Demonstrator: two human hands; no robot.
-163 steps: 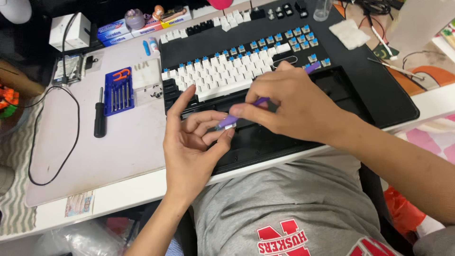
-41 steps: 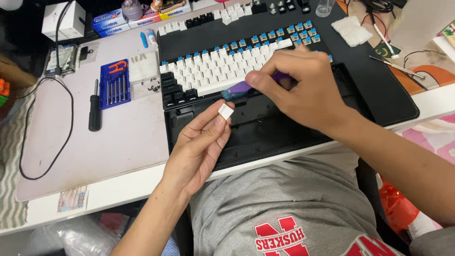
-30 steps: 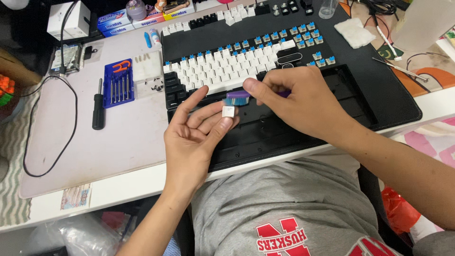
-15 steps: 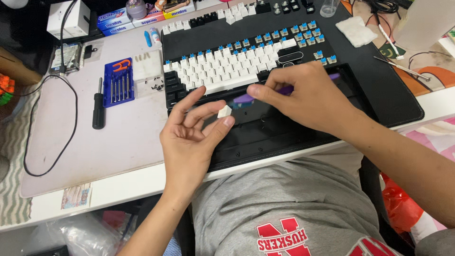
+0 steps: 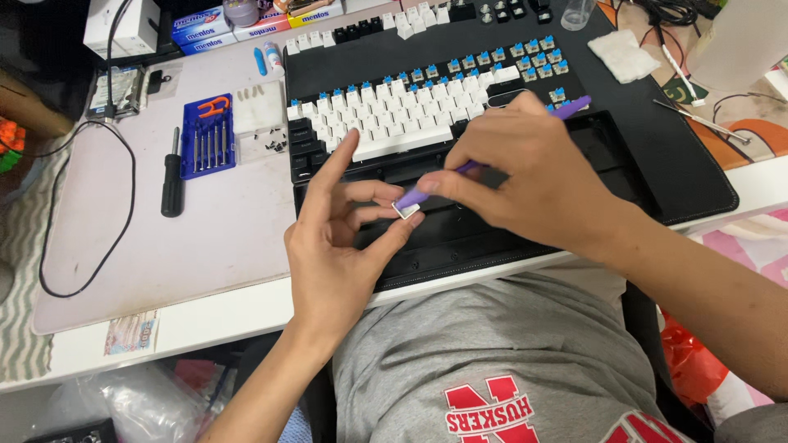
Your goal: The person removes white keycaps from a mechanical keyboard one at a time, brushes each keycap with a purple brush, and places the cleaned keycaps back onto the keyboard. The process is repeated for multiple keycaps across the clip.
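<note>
Where the pale mat (image 5: 205,238) meets the desk's left edge, a black cable (image 5: 107,221) loops across it, and beside that lies a black screwdriver (image 5: 171,176) next to a blue tray (image 5: 207,146) holding a row of small driver bits and an orange clip. Right of the tray sits a clear case (image 5: 261,119) with a few tiny parts inside; I cannot tell what they are. Behind these, flat candy boxes (image 5: 246,20) line the back edge. Further right, a keyboard (image 5: 427,115) stands partly stripped, white caps filling its middle, black ones at its left end, and bare blue switches showing along its top and right. In front of it lies an empty black case (image 5: 509,221), which both hands partly cover. The left hand (image 5: 341,250) pinches a small white keycap (image 5: 405,207) between thumb and middle finger, index finger raised, just above that case. The right hand (image 5: 525,176) grips a purple tool (image 5: 492,152), its tip touching the keycap. On the black desk pad (image 5: 681,164) at far right rest a white cloth (image 5: 621,56) and thin metal tweezers (image 5: 702,121).
</note>
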